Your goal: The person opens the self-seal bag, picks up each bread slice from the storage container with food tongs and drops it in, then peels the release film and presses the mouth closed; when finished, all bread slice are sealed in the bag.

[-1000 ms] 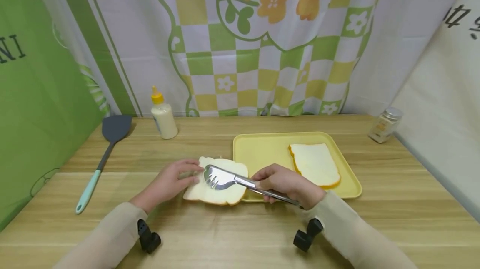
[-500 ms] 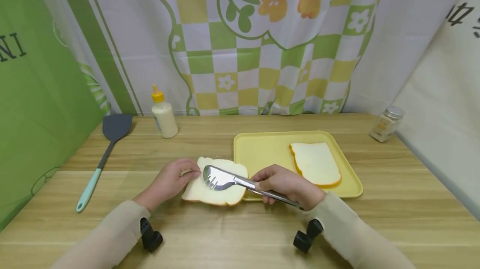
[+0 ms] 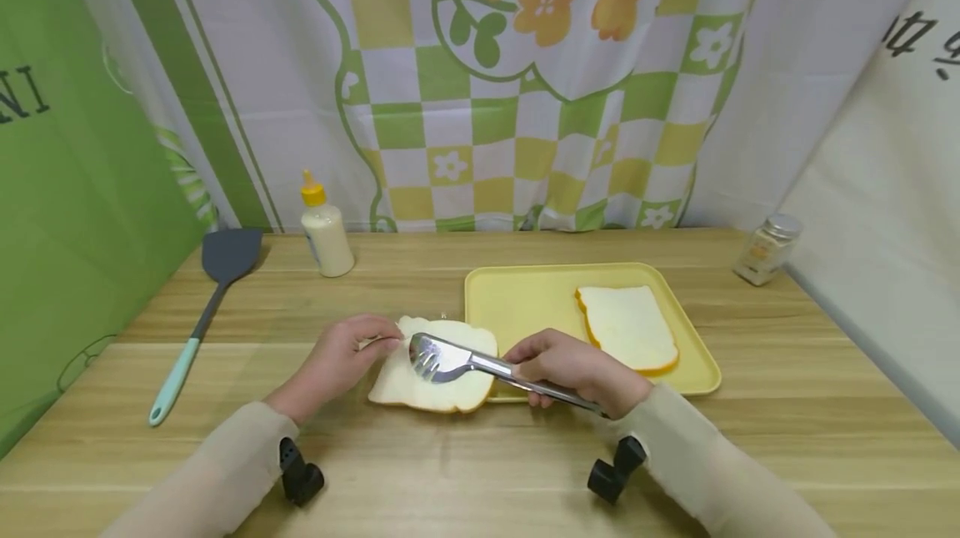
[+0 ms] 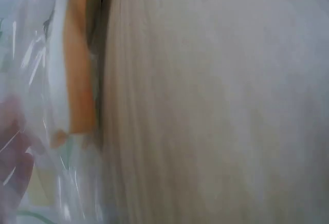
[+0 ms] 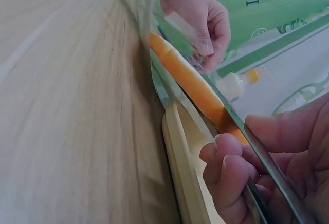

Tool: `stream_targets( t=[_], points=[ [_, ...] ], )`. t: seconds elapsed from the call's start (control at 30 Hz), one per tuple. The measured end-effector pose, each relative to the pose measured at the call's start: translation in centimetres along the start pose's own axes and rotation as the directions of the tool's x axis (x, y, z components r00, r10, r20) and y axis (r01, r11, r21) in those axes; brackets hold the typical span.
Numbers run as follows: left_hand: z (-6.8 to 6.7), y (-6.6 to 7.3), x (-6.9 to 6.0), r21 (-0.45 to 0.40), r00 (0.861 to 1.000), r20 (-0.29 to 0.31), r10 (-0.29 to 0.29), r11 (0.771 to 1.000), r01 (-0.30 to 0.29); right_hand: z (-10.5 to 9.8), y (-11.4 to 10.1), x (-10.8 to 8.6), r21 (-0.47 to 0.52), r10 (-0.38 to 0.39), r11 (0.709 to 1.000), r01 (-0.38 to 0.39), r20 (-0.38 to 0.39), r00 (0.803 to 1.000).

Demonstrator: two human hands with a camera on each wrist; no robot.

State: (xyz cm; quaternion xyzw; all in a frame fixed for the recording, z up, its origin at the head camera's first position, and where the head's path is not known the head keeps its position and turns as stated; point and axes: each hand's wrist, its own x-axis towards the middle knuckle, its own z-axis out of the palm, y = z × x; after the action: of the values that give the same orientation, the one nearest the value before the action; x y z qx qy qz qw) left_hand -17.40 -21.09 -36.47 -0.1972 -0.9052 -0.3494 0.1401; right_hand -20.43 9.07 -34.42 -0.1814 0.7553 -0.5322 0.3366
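My right hand [image 3: 566, 367] grips metal tongs [image 3: 489, 364] near the middle of their length. The tongs lie over a white bread slice [image 3: 442, 396] with an orange-brown crust, tilted at the tray's left edge; in the right wrist view the slice is between their arms. Clear plastic film, which looks like a bag [image 4: 31, 70], surrounds part of this slice. At the slice's upper left, my left hand [image 3: 345, 363] pinches the film between thumb and fingers. Its fingertips are blurred through plastic in the left wrist view.
A yellow tray [image 3: 510, 296] bears a second bread slice [image 3: 630, 325] on its right side. A squeeze bottle [image 3: 327, 238] with a yellow cap and a dark turner [image 3: 217, 304] stand and lie at left. A spice jar [image 3: 768, 250] stands back right.
My left hand's fingers have gone from spread apart to pinched together at the slice's upper left corner. The right hand, tongs and slice have hardly moved.
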Motion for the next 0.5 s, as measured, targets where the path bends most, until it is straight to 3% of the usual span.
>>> stream_targets(
  t=[0.17,0.37,0.5],
  points=[
    [0.32,0.33,0.21,-0.002,1.000,-0.015,0.007,1.000,-0.007,0.44,-0.67,0.58,-0.003,0.007,1.000,-0.007,0.007,1.000],
    [0.44,0.15,0.09,0.018,0.994,-0.089,-0.070,0.997,0.071,0.33,-0.74,0.79,-0.023,0.007,1.000,-0.006,0.019,1.000],
    [0.25,0.22,0.11,-0.008,0.993,-0.078,-0.087,0.996,0.087,0.27,-0.85,0.91,-0.030,0.013,0.999,-0.011,0.066,0.998]
  ],
)
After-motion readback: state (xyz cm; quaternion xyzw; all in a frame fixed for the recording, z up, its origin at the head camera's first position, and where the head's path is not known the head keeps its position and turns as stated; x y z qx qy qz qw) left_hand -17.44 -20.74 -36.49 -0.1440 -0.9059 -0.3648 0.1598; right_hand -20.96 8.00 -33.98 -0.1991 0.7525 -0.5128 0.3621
